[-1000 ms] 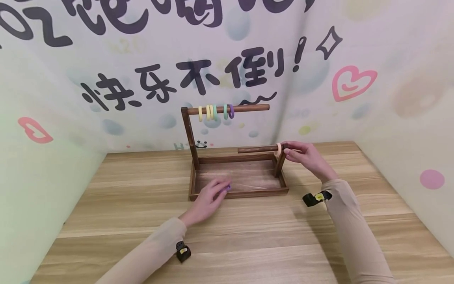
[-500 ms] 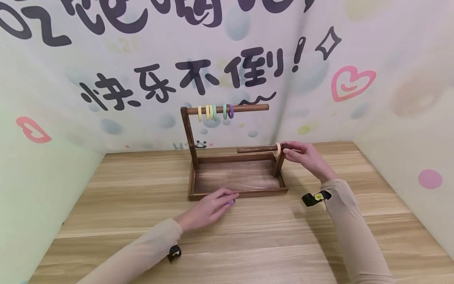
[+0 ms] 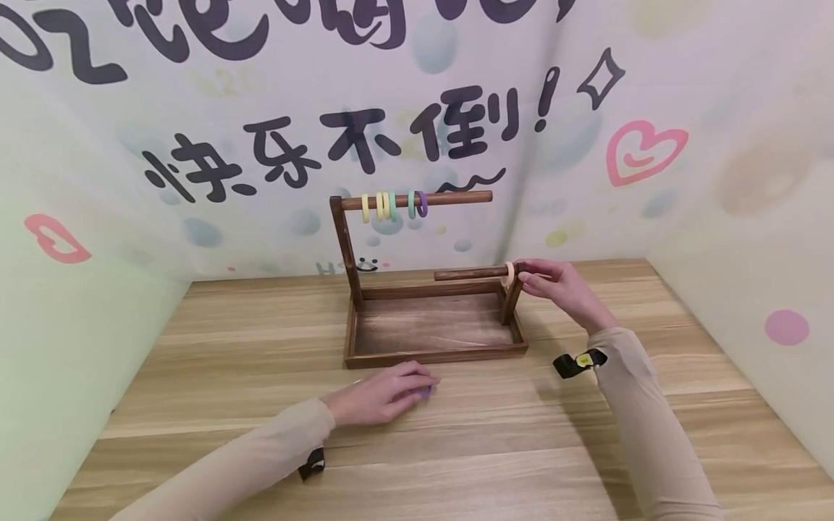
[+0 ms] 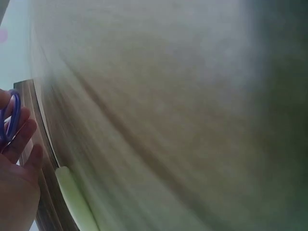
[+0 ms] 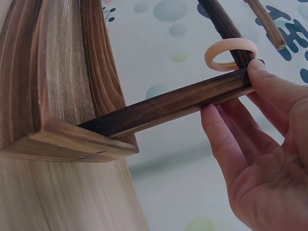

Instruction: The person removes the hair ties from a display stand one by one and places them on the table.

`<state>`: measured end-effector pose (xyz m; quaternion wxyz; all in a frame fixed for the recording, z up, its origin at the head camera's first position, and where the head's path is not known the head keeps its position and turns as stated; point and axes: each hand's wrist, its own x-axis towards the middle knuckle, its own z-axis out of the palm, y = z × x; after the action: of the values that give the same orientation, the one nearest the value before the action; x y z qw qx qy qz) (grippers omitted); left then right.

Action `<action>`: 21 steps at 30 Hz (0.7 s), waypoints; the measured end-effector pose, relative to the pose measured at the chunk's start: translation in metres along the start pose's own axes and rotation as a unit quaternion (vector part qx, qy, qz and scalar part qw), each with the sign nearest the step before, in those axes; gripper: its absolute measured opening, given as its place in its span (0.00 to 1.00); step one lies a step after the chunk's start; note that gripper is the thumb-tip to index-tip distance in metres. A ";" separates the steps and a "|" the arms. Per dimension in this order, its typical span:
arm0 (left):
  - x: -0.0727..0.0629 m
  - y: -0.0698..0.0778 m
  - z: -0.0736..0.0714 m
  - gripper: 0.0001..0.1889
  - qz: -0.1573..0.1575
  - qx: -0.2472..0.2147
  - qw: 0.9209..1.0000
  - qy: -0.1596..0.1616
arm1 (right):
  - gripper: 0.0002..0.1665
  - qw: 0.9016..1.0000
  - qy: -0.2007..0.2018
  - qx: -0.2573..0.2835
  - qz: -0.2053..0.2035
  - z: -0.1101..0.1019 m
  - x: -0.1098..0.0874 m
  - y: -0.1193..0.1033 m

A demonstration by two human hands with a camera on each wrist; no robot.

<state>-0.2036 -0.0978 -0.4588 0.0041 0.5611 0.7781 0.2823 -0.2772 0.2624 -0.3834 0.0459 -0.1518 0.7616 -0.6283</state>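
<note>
While the left hand (image 3: 383,395) holds a purple ring (image 3: 425,391) just on the person's side of the tray (image 3: 449,357), the lower rod (image 3: 465,274) stands beyond that ring, raised over the tray's far side, its long axis running left to right and its free end facing left, nearly straight ahead of the ring. The right hand (image 3: 563,289) is at the rod's other, joined end, so the ring itself is nearer the left hand alone. How the ring is tilted, and whether it touches the surface (image 3: 495,449), I cannot tell

The left grip is closed lightly, thumb and fingers pinching the purple ring. The right grip pinches the top of the right post (image 5: 168,103), thumb on one side and fingertips on the other, just beside a peach ring (image 5: 226,44) around the lower rod. Above, hung rings (image 3: 412,205) encircle the upper rod (image 3: 459,198), whose free end faces right
</note>
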 end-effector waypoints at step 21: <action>-0.011 -0.016 -0.011 0.16 -0.043 -0.079 0.995 -0.038 | 0.28 1.000 -0.008 0.002 0.006 -0.001 0.001 0.002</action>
<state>-0.2171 -0.1160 -0.4604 0.0908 0.5352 0.7762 0.3208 -0.2790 0.2632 -0.3845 0.0561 -0.1524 0.7612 -0.6279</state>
